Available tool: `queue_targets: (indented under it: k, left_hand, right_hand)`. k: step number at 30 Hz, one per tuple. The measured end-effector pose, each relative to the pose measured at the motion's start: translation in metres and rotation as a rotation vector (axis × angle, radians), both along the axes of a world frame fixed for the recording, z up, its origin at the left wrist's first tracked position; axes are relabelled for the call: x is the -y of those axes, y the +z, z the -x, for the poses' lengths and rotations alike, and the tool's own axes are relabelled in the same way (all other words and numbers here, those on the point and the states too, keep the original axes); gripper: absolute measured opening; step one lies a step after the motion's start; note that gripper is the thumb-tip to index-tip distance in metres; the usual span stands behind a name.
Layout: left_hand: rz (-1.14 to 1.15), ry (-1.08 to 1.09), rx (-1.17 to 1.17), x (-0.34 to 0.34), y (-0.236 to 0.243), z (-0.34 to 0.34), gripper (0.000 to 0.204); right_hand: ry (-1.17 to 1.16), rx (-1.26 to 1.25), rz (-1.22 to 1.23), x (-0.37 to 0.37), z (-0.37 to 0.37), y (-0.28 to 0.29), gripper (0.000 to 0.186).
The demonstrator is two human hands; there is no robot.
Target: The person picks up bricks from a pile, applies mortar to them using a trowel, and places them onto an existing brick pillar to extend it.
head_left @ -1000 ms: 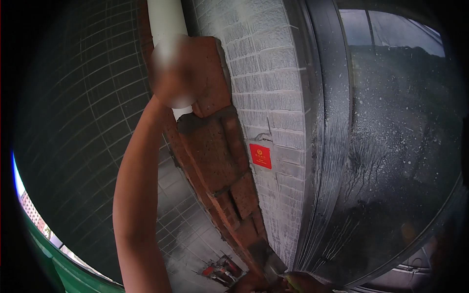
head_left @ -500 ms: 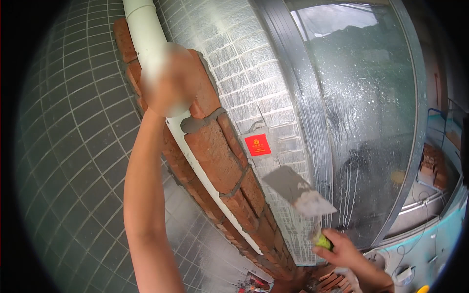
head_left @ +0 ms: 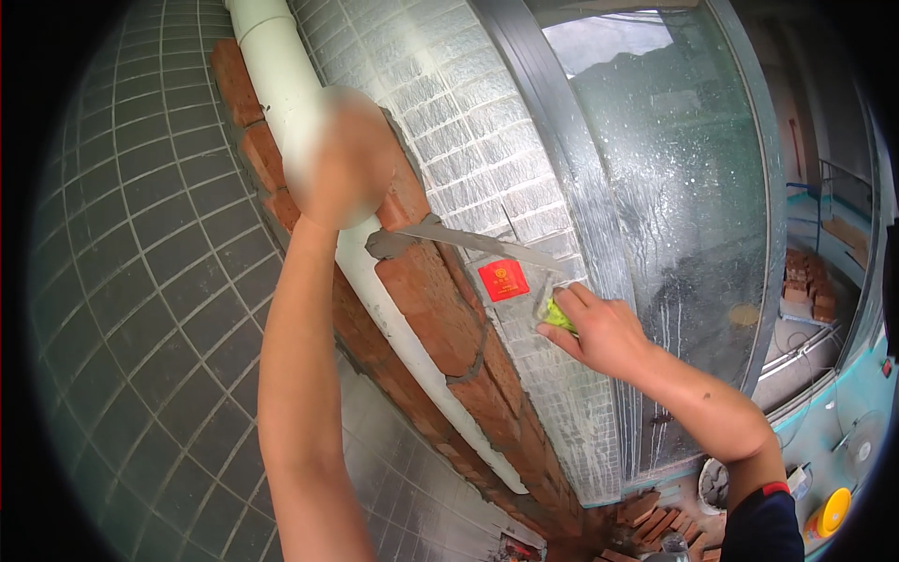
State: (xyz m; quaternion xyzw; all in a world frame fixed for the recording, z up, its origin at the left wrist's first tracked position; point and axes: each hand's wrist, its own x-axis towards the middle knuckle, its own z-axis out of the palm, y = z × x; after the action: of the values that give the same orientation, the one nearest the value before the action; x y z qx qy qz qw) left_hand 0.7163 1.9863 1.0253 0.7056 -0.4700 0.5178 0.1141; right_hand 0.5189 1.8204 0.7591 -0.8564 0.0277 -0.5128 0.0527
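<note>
My left hand [head_left: 339, 159] reaches up over the white pipe [head_left: 270, 66] and upper brickwork; it is blurred, so its fingers and grip are unclear. My right hand [head_left: 592, 328] is closed round the yellow-green handle of a trowel [head_left: 496, 248]. The blade lies nearly edge-on, its tip at a grey mortar joint [head_left: 386, 245] just below my left hand. Red bricks [head_left: 421, 304] run down both sides of the pipe. A small red square [head_left: 504, 279] is on the pale tiled wall [head_left: 473, 122] beneath the blade.
Dark tiled wall [head_left: 150, 309] curves along the left. A wet, spattered glass panel [head_left: 688, 187] in a metal frame stands right. Beyond it is a brick stack [head_left: 810, 281]. Low down are loose bricks [head_left: 646, 525], a dark-filled bucket [head_left: 712, 487], a yellow bucket [head_left: 832, 515] and cables.
My right hand and trowel have risen from the bottom of the view to the mortar joint below my left hand. My left hand stays high at the brickwork; the camera's view has shifted.
</note>
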Motion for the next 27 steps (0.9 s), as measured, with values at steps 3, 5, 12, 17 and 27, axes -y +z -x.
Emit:
queue_targets:
  k: [3,5,12,17,27]
  left_hand:
    - [0.05,0.11,-0.067,-0.012,0.006,-0.022,0.072]
    - [0.06,0.095,0.014,-0.008,0.001,-0.028,0.069]
    - [0.025,0.122,-0.067,-0.006,0.005,-0.02,0.063]
    - [0.057,0.112,-0.013,-0.006,0.004,-0.026,0.057]
    - [0.084,0.09,-0.026,-0.003,0.0,-0.025,0.068]
  right_hand:
    - [0.003,0.064,0.089,-0.006,-0.018,0.013,0.038]
    - [-0.002,0.059,0.153,-0.005,-0.025,0.02,0.038]
    - [-0.062,-0.042,0.101,0.004,-0.041,0.033,0.039]
    - [-0.031,-0.07,0.104,0.007,-0.044,0.036,0.04]
    - [0.023,0.025,0.051,0.018,-0.044,0.038,0.039]
